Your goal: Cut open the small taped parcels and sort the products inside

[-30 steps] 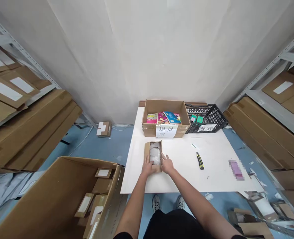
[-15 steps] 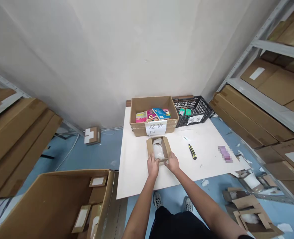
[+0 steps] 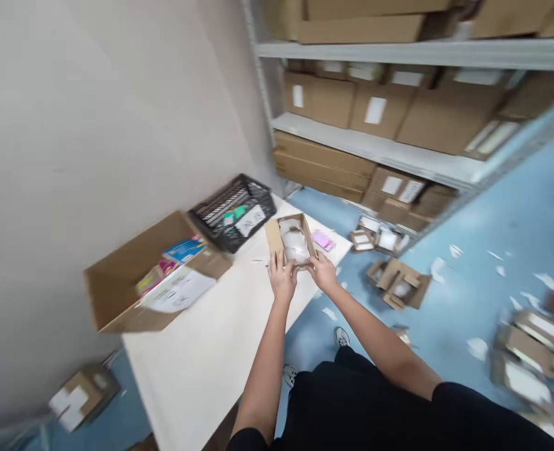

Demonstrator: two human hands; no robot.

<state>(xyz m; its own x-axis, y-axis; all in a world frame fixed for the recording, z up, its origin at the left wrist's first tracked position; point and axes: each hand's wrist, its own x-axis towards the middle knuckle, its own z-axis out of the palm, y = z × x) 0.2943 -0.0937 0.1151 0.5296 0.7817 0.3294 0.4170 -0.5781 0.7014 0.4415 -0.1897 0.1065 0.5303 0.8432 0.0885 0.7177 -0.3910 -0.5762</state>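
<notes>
Between my two hands is a small open cardboard box [image 3: 308, 233] with white wrapping [image 3: 294, 243] inside. My left hand [image 3: 282, 276] grips its near left edge. At the near right corner, my right hand [image 3: 322, 270] has its fingers closed on the same box. Just beyond the box, a blurred-out pink-purple object [image 3: 323, 240] lies on the white table [image 3: 201, 357]. The box hides part of the tabletop around it.
A larger cardboard box [image 3: 112, 294] of colourful booklets and a black plastic crate [image 3: 211, 216] stand along the wall. Shelves [image 3: 370, 144] hold many cartons at the right. Opened boxes [image 3: 401, 285] and paper scraps [image 3: 437, 269] litter the blue floor.
My view has swung right toward the shelves. Both hands keep hold of the small box, which has moved to the right over the table, near the pink-purple object.
</notes>
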